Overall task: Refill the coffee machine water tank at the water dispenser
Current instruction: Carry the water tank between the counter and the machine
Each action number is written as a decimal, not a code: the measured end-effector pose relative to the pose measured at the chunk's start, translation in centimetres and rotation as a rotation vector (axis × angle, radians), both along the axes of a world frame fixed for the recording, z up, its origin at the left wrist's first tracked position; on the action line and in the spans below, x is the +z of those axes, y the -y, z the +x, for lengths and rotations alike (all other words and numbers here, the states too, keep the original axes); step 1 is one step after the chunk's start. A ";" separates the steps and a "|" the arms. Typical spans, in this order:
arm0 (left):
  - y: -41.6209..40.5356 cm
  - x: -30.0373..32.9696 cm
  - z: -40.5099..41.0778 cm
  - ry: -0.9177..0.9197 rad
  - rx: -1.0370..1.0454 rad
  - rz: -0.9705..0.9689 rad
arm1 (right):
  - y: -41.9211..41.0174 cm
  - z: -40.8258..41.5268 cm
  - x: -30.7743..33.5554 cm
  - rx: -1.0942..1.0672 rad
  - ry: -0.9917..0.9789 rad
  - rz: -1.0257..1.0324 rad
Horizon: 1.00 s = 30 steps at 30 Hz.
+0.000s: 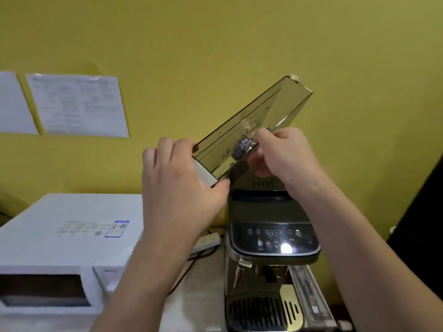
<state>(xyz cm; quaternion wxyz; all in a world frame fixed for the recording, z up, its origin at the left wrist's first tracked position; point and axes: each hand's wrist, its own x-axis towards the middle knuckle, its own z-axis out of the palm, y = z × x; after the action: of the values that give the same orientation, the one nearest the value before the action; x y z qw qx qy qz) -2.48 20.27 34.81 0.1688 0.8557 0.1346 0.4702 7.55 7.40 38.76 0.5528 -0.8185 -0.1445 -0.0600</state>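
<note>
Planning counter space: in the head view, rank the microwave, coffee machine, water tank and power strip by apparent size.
1. microwave
2. coffee machine
3. water tank, though it is held nearer the camera, so its rank against the machine is unsure
4. power strip, partly hidden

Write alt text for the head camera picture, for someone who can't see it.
Two bare hands hold a smoky transparent water tank tilted in the air above a coffee machine; the left hand grips its lower end, the right hand its near edge. A white microwave sits to the left, papers hang on the yellow wall.
</note>
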 end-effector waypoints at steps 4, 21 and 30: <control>7.4 1.6 -1.2 0.026 -0.139 0.001 | 8.6 -2.6 1.5 -0.116 0.062 0.036; 33.1 -9.8 -17.5 -0.356 -0.368 0.020 | 36.4 -21.1 -13.1 -0.351 -0.227 -0.060; 39.6 -17.4 -19.2 -0.536 -0.606 0.122 | 43.5 -26.3 -21.9 -0.590 -0.553 0.099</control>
<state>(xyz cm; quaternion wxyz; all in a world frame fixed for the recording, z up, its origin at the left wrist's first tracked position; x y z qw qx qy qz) -21.71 -19.36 17.44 0.2074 0.9574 -0.1124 0.1668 -18.74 -36.13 16.84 0.5686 -0.7825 0.2537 -0.0004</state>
